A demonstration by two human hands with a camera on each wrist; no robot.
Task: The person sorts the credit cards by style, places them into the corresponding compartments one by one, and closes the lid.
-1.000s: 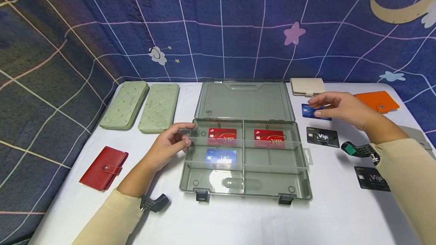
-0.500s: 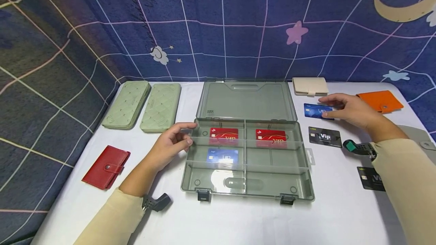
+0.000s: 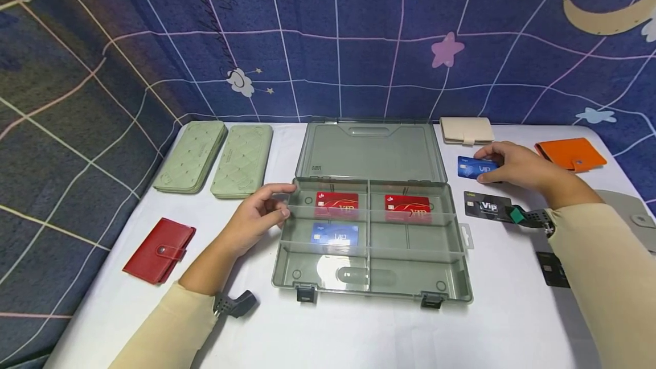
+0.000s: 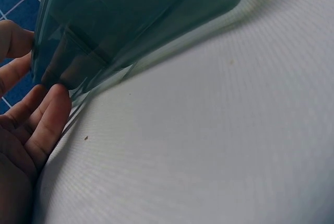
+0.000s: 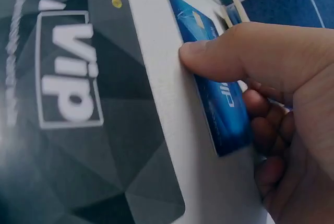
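My right hand (image 3: 517, 167) pinches a blue VIP card (image 3: 467, 167) by its long edges. In the right wrist view the thumb (image 5: 214, 57) presses the near edge of this card, while the other fingers lie at its far side, partly hidden. At the left wall of a clear grey compartment box (image 3: 415, 275), my left hand (image 3: 256, 212) rests its fingertips, index finger along the rim. The left wrist view has those fingers (image 4: 49, 125) against the outer wall. Inside the box lie two red VIP cards (image 3: 336, 203) in the back compartments and a blue VIP card (image 3: 334, 234) in the middle left one.
Two black VIP cards (image 3: 479, 204) lie right of the box, one partly under the right sleeve. The box lid (image 3: 371, 152) lies folded back. Around stand two green wallets (image 3: 242, 161), a red wallet (image 3: 160, 250), a cream wallet (image 3: 466, 131), an orange wallet (image 3: 570, 154) and a grey one (image 3: 622, 209).
My right hand has come down onto the blue card at the right, its thumb and fingers closing on the edges. My left hand stays at the box wall.
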